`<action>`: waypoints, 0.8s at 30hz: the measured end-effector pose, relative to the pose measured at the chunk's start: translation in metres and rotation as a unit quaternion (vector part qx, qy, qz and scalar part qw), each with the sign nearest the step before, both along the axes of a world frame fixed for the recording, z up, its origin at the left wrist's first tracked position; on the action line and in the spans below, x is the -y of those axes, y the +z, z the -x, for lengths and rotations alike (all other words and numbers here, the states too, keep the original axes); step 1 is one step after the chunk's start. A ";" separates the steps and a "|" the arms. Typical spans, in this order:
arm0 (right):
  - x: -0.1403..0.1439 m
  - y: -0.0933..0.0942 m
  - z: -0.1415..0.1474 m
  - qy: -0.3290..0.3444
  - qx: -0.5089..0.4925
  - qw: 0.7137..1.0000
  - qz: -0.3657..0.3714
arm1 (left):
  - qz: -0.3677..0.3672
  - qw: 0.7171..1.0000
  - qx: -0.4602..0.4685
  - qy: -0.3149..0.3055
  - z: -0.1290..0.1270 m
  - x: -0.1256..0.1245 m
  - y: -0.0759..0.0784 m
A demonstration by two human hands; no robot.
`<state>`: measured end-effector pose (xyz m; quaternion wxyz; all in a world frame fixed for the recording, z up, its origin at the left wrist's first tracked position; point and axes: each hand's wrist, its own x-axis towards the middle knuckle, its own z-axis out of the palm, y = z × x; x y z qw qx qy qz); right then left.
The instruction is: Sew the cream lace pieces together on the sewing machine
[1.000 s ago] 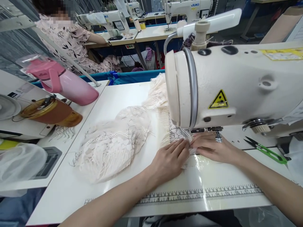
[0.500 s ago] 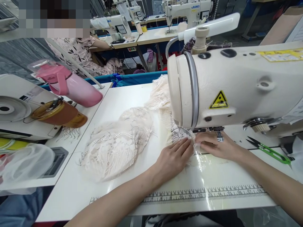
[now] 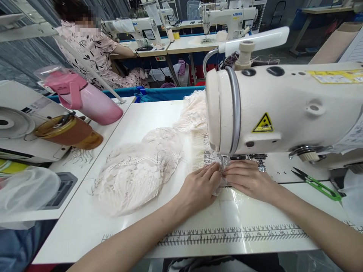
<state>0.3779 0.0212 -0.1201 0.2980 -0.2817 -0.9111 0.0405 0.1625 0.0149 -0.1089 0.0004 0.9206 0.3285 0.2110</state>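
Note:
My left hand point(image 3: 200, 187) and my right hand point(image 3: 246, 177) lie side by side on the white table point(image 3: 141, 113), fingertips meeting on a small piece of cream lace point(image 3: 217, 161) just under the head of a white sewing machine point(image 3: 283, 109). Both hands press and pinch the lace flat at the needle area, which the machine head hides. A longer run of the same lace point(image 3: 195, 113) trails back behind the machine. To the left of my left hand sits a pile of cream lace pieces point(image 3: 136, 170).
Green thread snips point(image 3: 317, 184) lie at the right. A pink flask point(image 3: 85, 100) and an amber bottle point(image 3: 66, 130) lie on a neighbouring machine at the left. A printed ruler point(image 3: 235, 235) runs along the table's near edge. Another person point(image 3: 90, 45) sits at a far table.
My hands have drawn closer together at the needle, fingertips now touching over the lace piece. The view has shifted slightly; the lace pile has not moved.

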 end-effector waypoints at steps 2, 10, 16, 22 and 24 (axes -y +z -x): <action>-0.001 -0.001 0.001 -0.004 -0.001 1.000 -0.003 | -0.001 1.000 0.001 0.004 0.000 -0.001 0.000; -0.003 -0.003 0.003 -0.020 0.005 1.000 0.001 | -0.013 1.000 0.001 0.018 -0.001 -0.005 0.000; -0.004 0.001 0.003 -0.025 0.006 0.999 0.027 | -0.010 1.000 -0.009 0.025 -0.001 -0.007 -0.003; -0.005 0.000 0.000 -0.035 0.006 0.999 0.037 | -0.011 0.999 -0.038 0.034 -0.002 -0.005 -0.002; -0.006 0.000 -0.002 -0.034 0.002 0.999 0.041 | -0.015 0.998 -0.051 0.034 -0.002 -0.005 -0.002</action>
